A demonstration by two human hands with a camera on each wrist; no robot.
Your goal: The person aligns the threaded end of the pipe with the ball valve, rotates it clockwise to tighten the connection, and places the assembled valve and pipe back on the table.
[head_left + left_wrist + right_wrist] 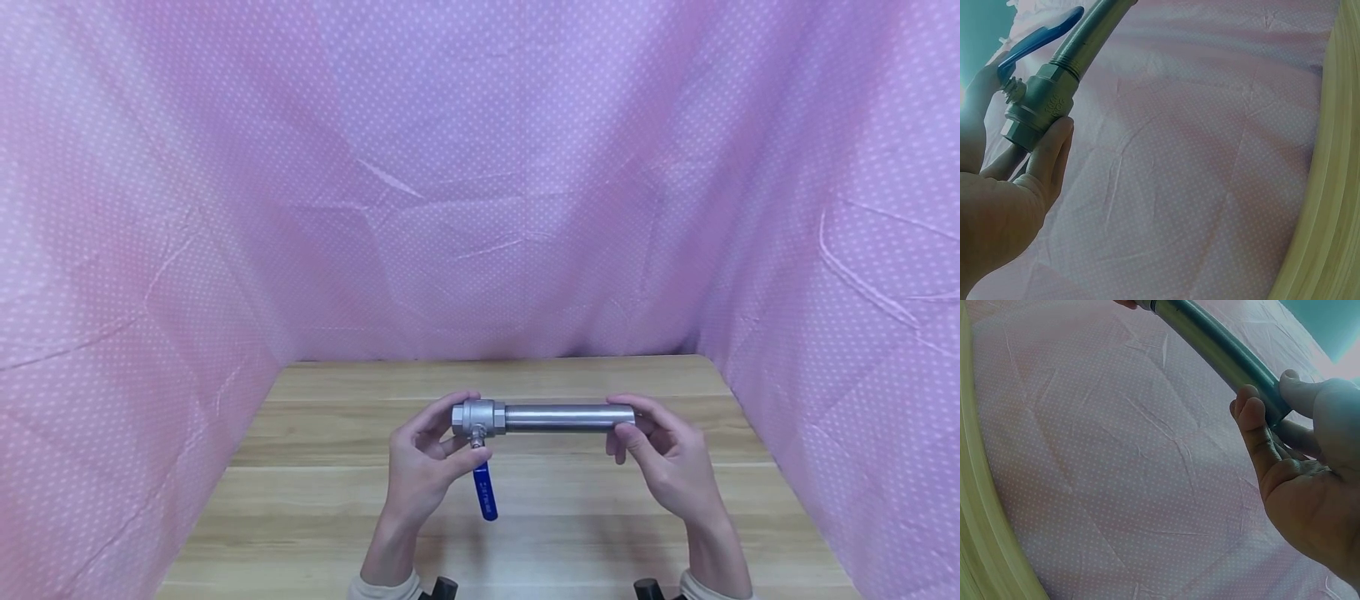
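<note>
A steel ball valve (480, 415) with a blue lever handle (485, 492) is joined to a straight metal pipe (558, 417), held level above the table in the head view. My left hand (423, 467) grips the valve body, fingers behind it and thumb by the base of the lever, which points toward me. In the left wrist view, threads show where the pipe (1091, 37) meets the valve (1038, 106). My right hand (675, 462) pinches the pipe's far right end between thumb and fingers. The right wrist view shows the thumb on one side of the pipe (1222, 353).
Below the hands lies a light wood-grain table (555, 542). Pink dotted cloth (517, 208) hangs behind it and along both sides. Two dark rounded objects (445, 588) show at the bottom edge, near the sleeves.
</note>
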